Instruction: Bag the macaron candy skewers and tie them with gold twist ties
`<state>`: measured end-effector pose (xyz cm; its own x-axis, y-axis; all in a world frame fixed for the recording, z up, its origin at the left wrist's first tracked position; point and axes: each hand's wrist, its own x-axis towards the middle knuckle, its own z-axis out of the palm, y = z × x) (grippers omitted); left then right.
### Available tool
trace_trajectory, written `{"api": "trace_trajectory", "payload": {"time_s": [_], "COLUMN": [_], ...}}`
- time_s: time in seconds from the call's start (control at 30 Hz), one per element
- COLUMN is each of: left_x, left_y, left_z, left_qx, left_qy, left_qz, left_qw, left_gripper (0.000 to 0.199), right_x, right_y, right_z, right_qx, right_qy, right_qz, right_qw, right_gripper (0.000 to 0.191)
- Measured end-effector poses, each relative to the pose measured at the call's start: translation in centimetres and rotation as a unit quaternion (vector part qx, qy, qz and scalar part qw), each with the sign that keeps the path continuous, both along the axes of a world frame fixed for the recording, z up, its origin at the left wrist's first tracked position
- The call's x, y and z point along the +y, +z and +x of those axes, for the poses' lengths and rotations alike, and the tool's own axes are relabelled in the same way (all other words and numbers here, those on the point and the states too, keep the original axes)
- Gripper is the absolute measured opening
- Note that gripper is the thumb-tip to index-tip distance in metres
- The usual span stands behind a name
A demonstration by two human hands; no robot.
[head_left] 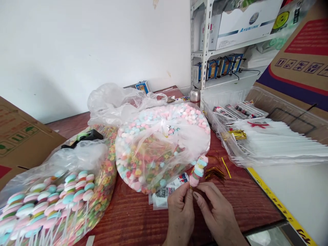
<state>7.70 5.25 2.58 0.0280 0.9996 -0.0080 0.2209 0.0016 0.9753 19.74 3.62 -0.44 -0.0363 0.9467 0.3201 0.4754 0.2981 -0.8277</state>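
Left hand [180,217], right hand [217,212] pinching a candy skewer [197,171] (pastel pink and blue), clear candy bag [161,147] just beyond

The candy skewer [197,171] looks matt and chalky, its sugary discs faintly rough. The bulging bag [164,147] is thin, glossy clear plastic. Gold twist ties [214,172] shine metallically on the tabletop [246,205], a smooth, wood-grained reddish surface. The flask [195,97] is brushed steel; the carton [20,136] is matt corrugated cardboard.

A candy-packing workroom: bagged sweets [161,150], metal shelving [206,44], cardboard cartons [299,58].
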Motion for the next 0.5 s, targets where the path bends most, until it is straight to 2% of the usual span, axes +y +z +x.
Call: {"api": "trace_trajectory", "payload": {"time_s": [0.1, 0.23, 0.33, 0.43, 0.5], "left_x": [-0.1, -0.3, -0.2, 0.0, 0.1], "left_y": [0.1, 0.2, 0.5, 1.1, 1.9], "left_z": [0.1, 0.6, 0.6, -0.4, -1.6], "left_qx": [-0.01, -0.045, -0.094, -0.135, -0.133], "left_qy": [0.001, -0.001, -0.042, -0.116, -0.148], "left_qz": [0.0, -0.027, -0.066, -0.074, -0.043], "left_qw": [1.0, 0.999, 0.993, 0.981, 0.979], "left_gripper": [0.027, 0.027, 0.029, 0.032, 0.028], "right_x": [0.0, 0.2, 0.3, 0.1, -0.1], "right_y": [-0.3, -0.6, -0.2, 0.9, 1.7], "right_z": [-0.2, -0.3, 0.1, 0.8, 1.5], "right_qx": [-0.011, -0.075, -0.117, -0.126, -0.111], "right_qy": [-0.025, -0.05, -0.053, 0.0, 0.058], "right_qz": [0.011, 0.077, 0.123, 0.129, 0.108], "right_qw": [1.0, 0.993, 0.984, 0.984, 0.986], "right_gripper": [0.016, 0.017, 0.016, 0.015, 0.015]}}
